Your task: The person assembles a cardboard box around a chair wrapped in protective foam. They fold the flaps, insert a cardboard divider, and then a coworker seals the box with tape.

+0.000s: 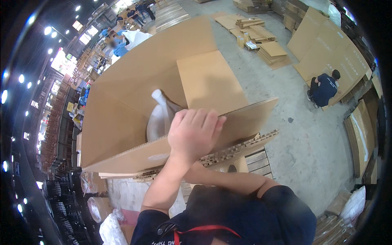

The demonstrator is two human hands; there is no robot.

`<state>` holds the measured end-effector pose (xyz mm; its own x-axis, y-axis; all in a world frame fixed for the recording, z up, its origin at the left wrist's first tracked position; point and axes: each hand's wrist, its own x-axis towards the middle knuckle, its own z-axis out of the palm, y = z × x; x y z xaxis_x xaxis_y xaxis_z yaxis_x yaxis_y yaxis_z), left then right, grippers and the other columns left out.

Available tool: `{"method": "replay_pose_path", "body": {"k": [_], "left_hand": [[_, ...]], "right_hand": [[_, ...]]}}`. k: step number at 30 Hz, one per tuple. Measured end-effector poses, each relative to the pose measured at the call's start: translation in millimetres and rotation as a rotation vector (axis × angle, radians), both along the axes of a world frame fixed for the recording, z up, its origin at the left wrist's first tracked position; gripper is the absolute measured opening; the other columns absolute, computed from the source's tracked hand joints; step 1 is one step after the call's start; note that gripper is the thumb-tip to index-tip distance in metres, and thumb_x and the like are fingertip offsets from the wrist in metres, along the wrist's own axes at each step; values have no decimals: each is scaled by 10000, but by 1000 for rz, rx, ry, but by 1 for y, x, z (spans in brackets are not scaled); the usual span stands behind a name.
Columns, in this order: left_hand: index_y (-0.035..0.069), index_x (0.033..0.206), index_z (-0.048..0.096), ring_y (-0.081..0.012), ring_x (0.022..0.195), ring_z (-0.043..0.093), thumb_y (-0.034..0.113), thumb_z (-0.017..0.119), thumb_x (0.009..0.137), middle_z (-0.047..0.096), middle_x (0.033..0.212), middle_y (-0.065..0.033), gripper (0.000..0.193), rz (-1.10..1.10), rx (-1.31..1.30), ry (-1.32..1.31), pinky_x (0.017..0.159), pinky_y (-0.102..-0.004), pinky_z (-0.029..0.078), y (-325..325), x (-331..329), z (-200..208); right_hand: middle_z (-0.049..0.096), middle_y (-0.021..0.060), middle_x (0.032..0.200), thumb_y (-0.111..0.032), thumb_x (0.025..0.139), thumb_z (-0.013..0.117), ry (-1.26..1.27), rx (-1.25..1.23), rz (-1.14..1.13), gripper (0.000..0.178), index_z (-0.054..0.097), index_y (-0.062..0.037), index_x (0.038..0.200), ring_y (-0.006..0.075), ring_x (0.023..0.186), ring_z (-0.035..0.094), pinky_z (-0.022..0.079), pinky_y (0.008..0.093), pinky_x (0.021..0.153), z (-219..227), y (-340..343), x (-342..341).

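Dark shirt [253, 216] foremost, the person's left grip [195, 132] clasped the near wall [245, 122] of an open carton [118, 126] holding a white-wrapped piece [158, 120], seemingly steadying it, any next move needing even support, while the hidden right grip I couldn't read.

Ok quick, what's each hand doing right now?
Left hand: closed over the edge of the cardboard box.
Right hand: hidden behind the left forearm; can't tell.

The large open cardboard box [112, 130] is plain tan, the rounded bundle [157, 122] inside milky white, the cloth shirt [253, 216] dark navy, the narrow cord [212, 227] red, the concrete floor [318, 151] grey.
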<state>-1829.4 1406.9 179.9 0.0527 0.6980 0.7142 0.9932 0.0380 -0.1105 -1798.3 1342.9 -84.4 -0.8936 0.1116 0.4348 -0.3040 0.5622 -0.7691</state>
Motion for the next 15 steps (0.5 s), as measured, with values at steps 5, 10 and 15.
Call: {"method": "replay_pose_path", "body": {"k": [5, 10, 15], "left_hand": [[114, 1071, 764, -305, 889, 667, 409, 821, 978, 692, 876, -63, 314, 88, -109, -209, 824, -444, 523, -65, -21, 13], [103, 1023, 806, -346, 906, 711, 520, 811, 979, 776, 907, -104, 419, 416, -112, -358, 818, -497, 543, -176, -78, 29], [103, 873, 772, -356, 764, 719, 565, 813, 963, 714, 720, -126, 472, 324, -252, -297, 767, -483, 557, -229, -62, 16]], "right_hand": [[818, 226, 1075, -150, 954, 687, -241, 299, 45, 211, 804, -36, 1088, 437, 1011, 797, 619, 593, 915, 32, -9, -3], [815, 212, 1093, -328, 868, 852, -670, 484, 24, 467, 742, -89, 1254, 404, 1070, 799, 630, 570, 938, 73, -46, 23], [763, 124, 1378, -368, 850, 862, -792, 475, 0, 580, 738, -149, 1373, 381, 1334, 701, 554, 516, 1137, 86, -77, 43]]}}
